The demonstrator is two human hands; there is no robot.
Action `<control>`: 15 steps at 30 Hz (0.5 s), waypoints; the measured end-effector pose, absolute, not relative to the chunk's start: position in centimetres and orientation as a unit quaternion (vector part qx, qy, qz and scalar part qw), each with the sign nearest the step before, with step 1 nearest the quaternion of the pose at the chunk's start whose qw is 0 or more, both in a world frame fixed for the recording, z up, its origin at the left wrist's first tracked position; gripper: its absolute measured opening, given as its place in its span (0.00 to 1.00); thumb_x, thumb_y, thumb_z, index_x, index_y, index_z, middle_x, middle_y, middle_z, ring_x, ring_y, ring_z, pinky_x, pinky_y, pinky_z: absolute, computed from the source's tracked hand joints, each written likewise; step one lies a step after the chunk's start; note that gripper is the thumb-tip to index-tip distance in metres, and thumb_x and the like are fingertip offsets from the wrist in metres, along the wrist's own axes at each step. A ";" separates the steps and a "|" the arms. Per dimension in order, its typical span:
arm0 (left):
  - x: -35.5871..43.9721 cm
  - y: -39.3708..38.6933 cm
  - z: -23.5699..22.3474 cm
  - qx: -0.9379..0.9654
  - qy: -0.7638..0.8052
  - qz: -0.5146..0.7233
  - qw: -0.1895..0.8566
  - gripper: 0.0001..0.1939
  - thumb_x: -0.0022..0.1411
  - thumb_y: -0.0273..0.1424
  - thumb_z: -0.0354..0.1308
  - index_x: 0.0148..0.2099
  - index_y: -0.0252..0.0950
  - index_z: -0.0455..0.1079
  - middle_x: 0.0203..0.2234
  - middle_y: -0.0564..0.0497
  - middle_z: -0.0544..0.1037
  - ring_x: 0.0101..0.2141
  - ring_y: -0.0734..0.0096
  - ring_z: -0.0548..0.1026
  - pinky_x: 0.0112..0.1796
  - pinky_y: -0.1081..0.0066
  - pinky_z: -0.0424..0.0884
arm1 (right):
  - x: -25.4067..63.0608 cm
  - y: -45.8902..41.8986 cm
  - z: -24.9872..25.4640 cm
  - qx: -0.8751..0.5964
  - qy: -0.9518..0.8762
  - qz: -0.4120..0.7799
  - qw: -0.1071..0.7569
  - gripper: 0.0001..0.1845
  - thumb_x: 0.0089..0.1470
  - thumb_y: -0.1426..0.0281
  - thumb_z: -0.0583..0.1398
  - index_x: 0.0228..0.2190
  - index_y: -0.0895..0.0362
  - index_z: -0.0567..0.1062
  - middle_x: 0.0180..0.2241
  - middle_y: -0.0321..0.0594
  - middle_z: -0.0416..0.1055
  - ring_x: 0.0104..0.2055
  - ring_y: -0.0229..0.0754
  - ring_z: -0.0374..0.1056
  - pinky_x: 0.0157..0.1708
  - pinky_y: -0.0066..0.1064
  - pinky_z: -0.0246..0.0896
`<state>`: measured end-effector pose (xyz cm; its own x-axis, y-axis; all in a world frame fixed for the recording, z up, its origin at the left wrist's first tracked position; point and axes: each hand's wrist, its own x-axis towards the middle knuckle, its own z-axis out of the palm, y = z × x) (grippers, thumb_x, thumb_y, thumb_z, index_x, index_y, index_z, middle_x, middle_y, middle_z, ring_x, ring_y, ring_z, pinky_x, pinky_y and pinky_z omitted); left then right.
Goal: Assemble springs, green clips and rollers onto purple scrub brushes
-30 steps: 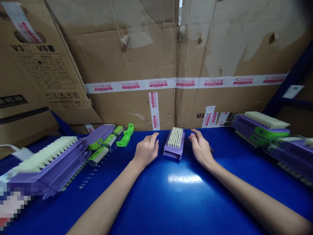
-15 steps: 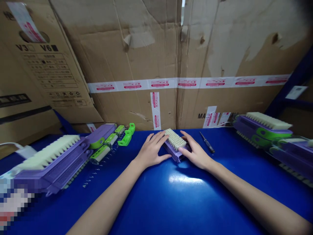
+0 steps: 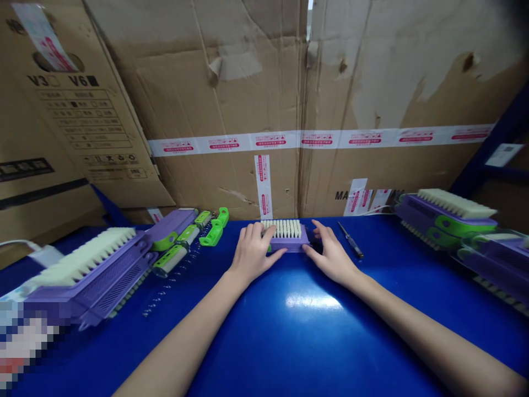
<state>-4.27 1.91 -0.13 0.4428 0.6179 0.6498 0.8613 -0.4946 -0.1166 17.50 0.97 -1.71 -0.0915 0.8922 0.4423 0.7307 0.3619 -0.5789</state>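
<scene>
Head view: between our hands sits a purple bristled block (image 3: 288,244), flat on the blue worktop (image 3: 273,342) before the cardboard. Our left hand (image 3: 253,251) is curled round its left end — fingers over the bristles, gripping it. Our right hand (image 3: 333,255) is half open, thumb at the block's right end; we cannot tell how firmly it presses. A screwdriver (image 3: 351,241) lies just right of that hand — touching neither.

Cardboard backdrop (image 3: 227,105), taped | blue tabletop (image 3: 264,342) | glare on tabletop
</scene>
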 end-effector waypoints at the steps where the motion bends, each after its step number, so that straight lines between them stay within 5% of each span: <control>1: -4.2 1.9 -0.2 -0.815 -0.455 -0.272 0.233 0.26 0.59 0.46 0.51 0.52 0.33 0.66 0.37 0.41 0.68 0.38 0.55 0.66 0.37 0.60 0.63 | 17.5 1.0 -1.8 -0.562 -0.726 0.112 0.381 0.33 0.54 0.61 0.55 0.58 0.57 0.53 0.48 0.52 0.64 0.51 0.53 0.63 0.50 0.52 0.58; 10: -4.2 1.9 -0.2 -0.779 -0.509 -0.260 0.257 0.24 0.60 0.43 0.52 0.52 0.33 0.65 0.38 0.40 0.68 0.39 0.55 0.66 0.37 0.61 0.63 | 17.6 0.7 -1.1 -0.541 -0.743 0.148 0.365 0.31 0.54 0.70 0.53 0.59 0.58 0.52 0.42 0.45 0.73 0.47 0.48 0.68 0.50 0.45 0.59; 15: -4.2 2.2 -0.8 -0.713 -0.583 -0.278 0.273 0.33 0.56 0.50 0.54 0.54 0.29 0.62 0.46 0.35 0.66 0.45 0.50 0.66 0.42 0.59 0.63 | 17.5 0.7 -1.1 -0.526 -0.754 0.152 0.362 0.31 0.54 0.71 0.52 0.59 0.59 0.52 0.41 0.43 0.74 0.45 0.46 0.69 0.49 0.42 0.59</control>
